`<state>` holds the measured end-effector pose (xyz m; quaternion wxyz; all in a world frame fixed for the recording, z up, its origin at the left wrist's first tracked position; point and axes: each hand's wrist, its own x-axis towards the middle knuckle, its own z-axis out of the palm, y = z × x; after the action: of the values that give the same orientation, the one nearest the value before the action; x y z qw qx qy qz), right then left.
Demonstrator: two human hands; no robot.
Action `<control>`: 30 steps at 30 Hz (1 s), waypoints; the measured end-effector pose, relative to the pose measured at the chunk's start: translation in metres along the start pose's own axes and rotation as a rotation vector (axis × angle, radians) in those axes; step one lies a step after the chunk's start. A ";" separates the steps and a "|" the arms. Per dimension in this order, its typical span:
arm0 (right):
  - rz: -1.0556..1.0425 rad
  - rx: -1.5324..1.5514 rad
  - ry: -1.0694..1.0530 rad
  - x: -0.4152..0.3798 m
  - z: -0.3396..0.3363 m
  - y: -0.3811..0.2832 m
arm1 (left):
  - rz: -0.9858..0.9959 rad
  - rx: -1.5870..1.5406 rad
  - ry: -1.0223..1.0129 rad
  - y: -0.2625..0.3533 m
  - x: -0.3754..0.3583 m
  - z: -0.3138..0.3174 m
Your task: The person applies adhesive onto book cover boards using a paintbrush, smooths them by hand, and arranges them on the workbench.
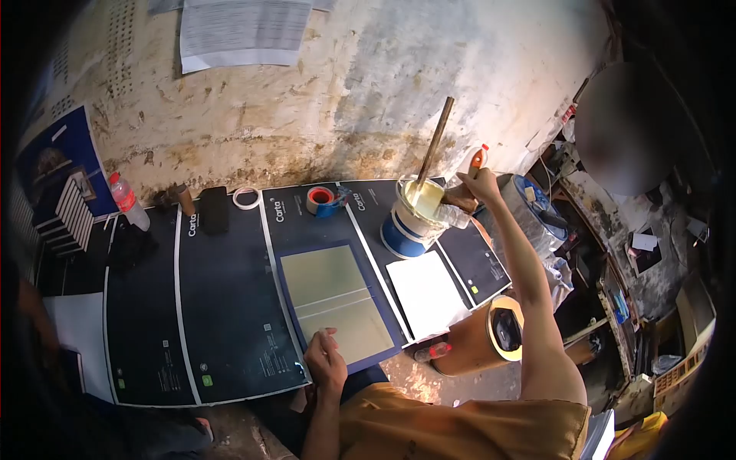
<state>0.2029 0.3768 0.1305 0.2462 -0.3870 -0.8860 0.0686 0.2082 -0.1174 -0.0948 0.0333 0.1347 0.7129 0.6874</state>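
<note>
My right hand (481, 186) grips a brush by its orange handle (478, 159), out over the rim of a white and blue bucket (404, 230). The brush head (460, 198) is near the bucket's right side. Pale yellow paste (426, 201) fills part of the bucket, and a wooden stick (437, 139) stands tilted in it. My left hand (327, 362), fingers curled, is at the near edge of a blue-bordered sheet with beige panels (326, 280) divided by a narrow strip. What the left fingers hold, if anything, is hidden.
Dark boards marked Carta (222, 307) cover the table. White paper (429, 291) lies beside the bucket. Tape rolls (320, 201), a bottle (129, 201) and a dark block (214, 211) line the wall. A blue drum (537, 207) and a cylindrical container (468, 341) stand at right. Another person is nearby.
</note>
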 end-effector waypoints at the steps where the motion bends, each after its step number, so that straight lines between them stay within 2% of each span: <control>1: -0.016 -0.028 0.020 0.000 -0.001 0.001 | 0.018 0.002 0.002 -0.001 -0.001 -0.001; 4: -0.087 -0.165 0.113 0.008 -0.010 0.010 | 0.042 0.017 0.000 -0.005 -0.002 -0.002; 8: -0.077 -0.169 0.075 0.032 -0.031 0.009 | 0.008 0.008 -0.038 -0.003 -0.003 -0.001; 12: -0.160 -0.093 -0.001 0.021 -0.066 -0.060 | 0.097 0.052 -0.052 -0.004 -0.004 -0.002; 14: -0.246 -0.078 -0.007 0.031 -0.063 -0.078 | 0.126 0.061 -0.064 -0.006 -0.004 -0.002; 16: -0.329 -0.018 -0.009 0.014 -0.068 -0.126 | 0.166 0.038 -0.037 -0.010 -0.003 0.001; 18: -0.460 0.121 -0.070 0.010 -0.041 -0.149 | 0.191 0.001 0.047 -0.016 -0.007 0.004; 21: -0.675 0.073 -0.102 -0.032 0.003 -0.200 | 0.199 -0.031 0.058 -0.023 -0.009 0.001; 22: -0.720 0.000 -0.150 -0.047 0.022 -0.214 | 0.204 -0.060 0.083 -0.027 -0.010 0.002; 23: -0.643 -0.020 -0.228 -0.060 0.050 -0.224 | 0.216 -0.094 0.105 -0.032 -0.009 0.004; 25: -0.740 -0.065 -0.332 -0.103 0.082 -0.248 | 0.223 -0.121 0.122 -0.032 -0.012 0.005; 26: -0.823 -0.109 -0.458 -0.116 0.097 -0.253 | 0.219 -0.115 0.130 -0.029 -0.012 0.005; 28: -0.903 0.047 -0.386 -0.157 0.103 -0.268 | 0.174 -0.093 0.148 -0.021 -0.011 0.003; 29: -0.964 0.171 -0.311 -0.169 0.112 -0.268 | 0.252 -0.052 0.176 -0.027 -0.008 0.004; 30: -0.898 0.272 -0.361 -0.175 0.113 -0.267 | 0.243 -0.037 0.166 -0.025 -0.008 0.002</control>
<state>0.0749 0.0745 0.0481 0.1426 0.0862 -0.9765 0.1366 0.2131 -0.1178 -0.1211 -0.1068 0.1622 0.6788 0.7082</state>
